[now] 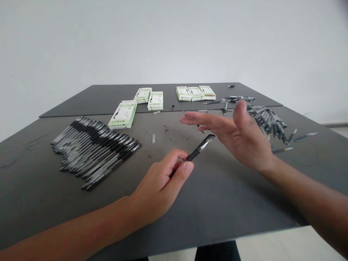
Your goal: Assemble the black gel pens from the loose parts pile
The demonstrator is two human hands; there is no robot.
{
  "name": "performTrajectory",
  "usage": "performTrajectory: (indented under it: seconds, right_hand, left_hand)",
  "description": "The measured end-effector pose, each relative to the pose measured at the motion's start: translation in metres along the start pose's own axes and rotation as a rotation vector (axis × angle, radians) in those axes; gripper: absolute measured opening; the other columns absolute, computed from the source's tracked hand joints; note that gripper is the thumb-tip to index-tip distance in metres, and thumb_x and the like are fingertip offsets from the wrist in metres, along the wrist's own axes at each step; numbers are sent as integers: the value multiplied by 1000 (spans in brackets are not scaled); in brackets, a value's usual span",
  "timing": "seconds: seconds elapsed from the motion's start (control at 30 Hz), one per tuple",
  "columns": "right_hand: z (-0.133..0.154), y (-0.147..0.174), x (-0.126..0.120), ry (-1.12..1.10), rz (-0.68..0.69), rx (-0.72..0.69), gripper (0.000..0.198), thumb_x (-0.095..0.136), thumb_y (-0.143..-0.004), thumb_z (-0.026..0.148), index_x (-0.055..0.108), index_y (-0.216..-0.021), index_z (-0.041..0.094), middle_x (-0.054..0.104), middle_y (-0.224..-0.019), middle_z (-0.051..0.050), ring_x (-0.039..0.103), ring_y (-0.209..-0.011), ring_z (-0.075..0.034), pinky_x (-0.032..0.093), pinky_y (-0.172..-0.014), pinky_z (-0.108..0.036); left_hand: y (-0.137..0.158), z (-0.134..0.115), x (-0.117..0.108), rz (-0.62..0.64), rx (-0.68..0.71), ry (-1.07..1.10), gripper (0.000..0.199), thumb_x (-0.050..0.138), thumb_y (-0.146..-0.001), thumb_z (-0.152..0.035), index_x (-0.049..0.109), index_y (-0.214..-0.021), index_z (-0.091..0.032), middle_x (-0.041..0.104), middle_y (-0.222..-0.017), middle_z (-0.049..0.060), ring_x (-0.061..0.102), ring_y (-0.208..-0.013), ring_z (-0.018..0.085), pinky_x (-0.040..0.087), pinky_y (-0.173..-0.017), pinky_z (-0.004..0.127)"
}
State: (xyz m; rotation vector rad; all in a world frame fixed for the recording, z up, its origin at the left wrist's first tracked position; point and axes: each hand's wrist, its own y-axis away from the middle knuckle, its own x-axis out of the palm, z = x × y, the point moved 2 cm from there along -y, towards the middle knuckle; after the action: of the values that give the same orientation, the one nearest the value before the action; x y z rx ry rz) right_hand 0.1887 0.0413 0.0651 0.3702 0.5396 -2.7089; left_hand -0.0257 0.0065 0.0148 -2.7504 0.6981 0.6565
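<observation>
My left hand (163, 181) is closed around a black pen (199, 148), thumb and fingers on its lower part. The pen's black and clear end points up and to the right, above the table. My right hand (236, 137) is raised just beyond that end, fingers stretched out and thumb up, holding nothing. A slim gap seems to lie between its palm and the pen. Left of my left hand, many black-and-clear pens (95, 148) lie side by side in a slanted row. Behind my right hand is a loose pile of pens (269, 123), partly hidden by it.
Three green-and-white boxes (123, 115) stand at the back left, and three more boxes (193, 93) sit side by side further right. A small clear piece (153, 139) lies mid-table. Loose pen parts (240, 98) are scattered at the back right. The table's front edge (217, 239) is close to me.
</observation>
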Motion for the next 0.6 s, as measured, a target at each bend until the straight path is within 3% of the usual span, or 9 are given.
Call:
performTrajectory:
  seconds: [0.13, 0.33, 0.6]
  right_hand:
    - [4, 3, 11, -146, 20, 15, 82, 10, -101, 83, 66, -147, 45, 68, -150, 2, 47, -154, -30, 42, -123, -57]
    - [-1, 6, 21, -135, 60, 64, 71, 21, -103, 80, 63, -150, 47, 73, -141, -1, 55, -148, -30, 47, -119, -59]
    - [-8, 5, 26, -58, 72, 4, 60, 43, -103, 75, 56, -155, 48, 69, -146, -2, 57, -144, -32, 51, -114, -56]
  left_hand:
    - [-1, 1, 1, 74, 10, -73, 28, 46, -112, -47, 61, -107, -23, 57, -71, -7, 57, -65, 14, 37, -61, 28]
    - [-2, 3, 3, 107, 16, -119, 28, 46, -112, -46, 63, -108, -24, 61, -72, -6, 61, -65, 15, 38, -61, 27]
    - [-3, 5, 5, 125, 2, -153, 27, 46, -111, -45, 65, -111, -25, 64, -77, -3, 64, -70, 17, 37, -61, 27]
